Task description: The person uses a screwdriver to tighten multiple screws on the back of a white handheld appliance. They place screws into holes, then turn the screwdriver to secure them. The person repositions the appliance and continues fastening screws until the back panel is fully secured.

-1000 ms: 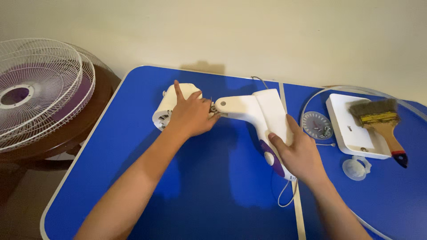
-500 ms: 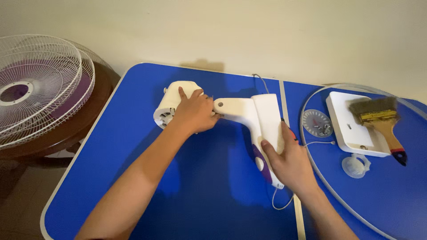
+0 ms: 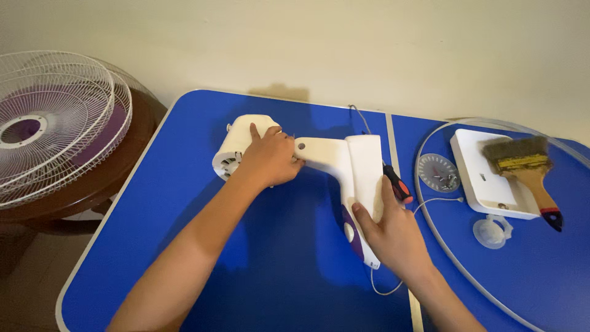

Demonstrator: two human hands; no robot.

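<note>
My left hand [image 3: 270,158] lies palm-down, fingers curled over the rounded motor housing [image 3: 241,146] of the white plastic fan body [image 3: 332,161], forearm running in from the lower left. My right hand [image 3: 393,230] lies flatter, fingers spread loosely along the neck of the fan body, thumb on its left edge beside the purple control panel [image 3: 351,232]; neither hand is closed tight, both press on the fan body. The fan body lies flat on the blue table [image 3: 184,246], bent in an L: the motor housing points left, and the long axis of the neck runs toward me from the bend. Smooth, glossy white shell; dark vents show at the housing's left face. Just right of the fan body, partly under my right fingers, a screwdriver [image 3: 398,183] with red and black handle. Further right of the fan body: a round clear disc [image 3: 437,172] holding small screws, a thin grey hoop [image 3: 430,212], a white rectangular cover [image 3: 485,175] with a wooden-handled paintbrush [image 3: 522,165] lying on it, and a small clear plastic cap [image 3: 491,232]. Well left of the fan body, off the table, white wire fan grilles [image 3: 55,123] on a brown round table [image 3: 117,178].
</note>
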